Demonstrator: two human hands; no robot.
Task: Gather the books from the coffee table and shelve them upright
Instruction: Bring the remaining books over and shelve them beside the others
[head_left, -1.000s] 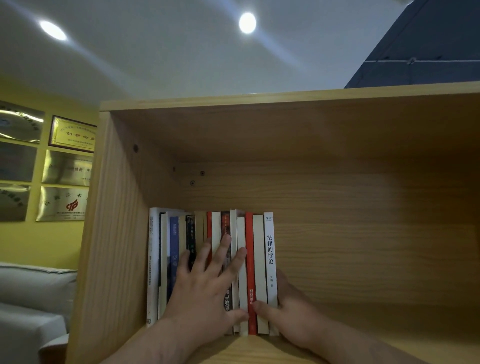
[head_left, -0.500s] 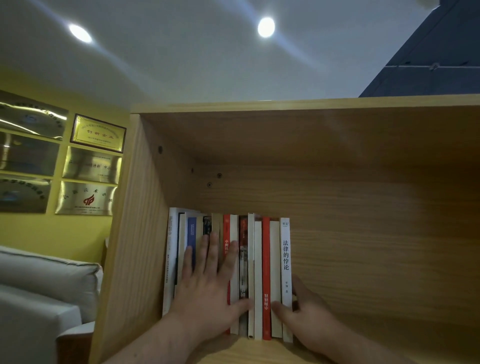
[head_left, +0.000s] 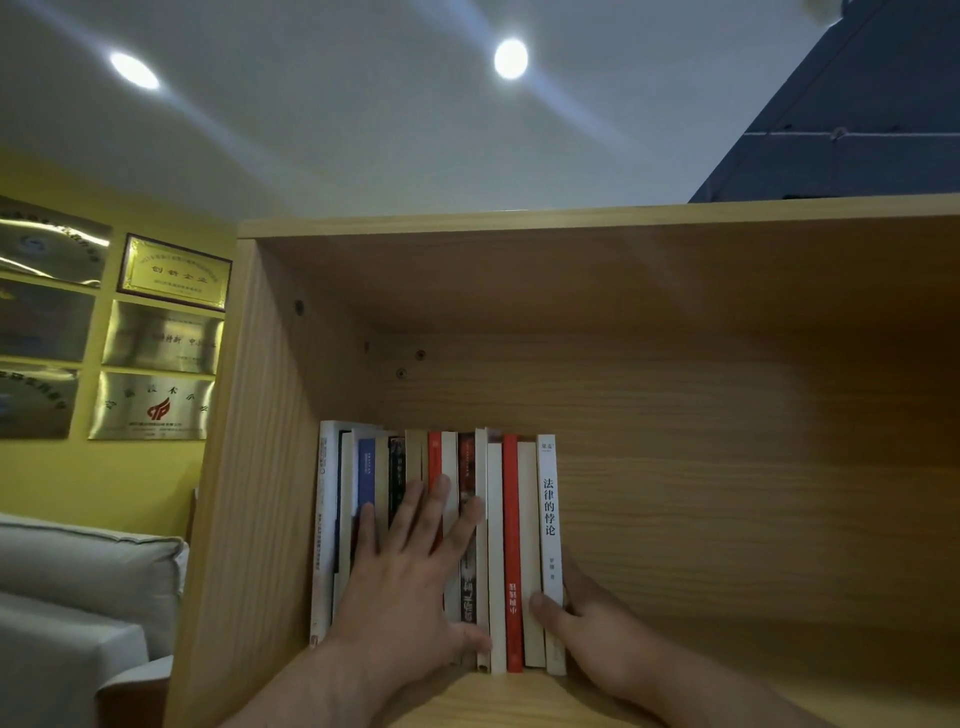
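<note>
Several books (head_left: 511, 519) stand upright in a row at the left end of a wooden shelf compartment (head_left: 701, 519), spines facing me. My left hand (head_left: 410, 582) lies flat with straight fingers pressed against the spines in the middle of the row. My right hand (head_left: 587, 629) is at the right end of the row, thumb on the front of the white book with black characters (head_left: 549, 525), fingers behind its right side. The lower parts of several spines are hidden by my hands.
The shelf's left wall (head_left: 249, 493) bounds the row; the compartment stretches open to the right of the books. Framed gold plaques (head_left: 174, 273) hang on the yellow wall at left, above a grey sofa (head_left: 78, 582). A dark cabinet (head_left: 857, 114) rises at top right.
The view has shifted, so the shelf sits further right and lower in frame. My left hand has slid slightly left along the spines. My right hand stays at the row's right end.
</note>
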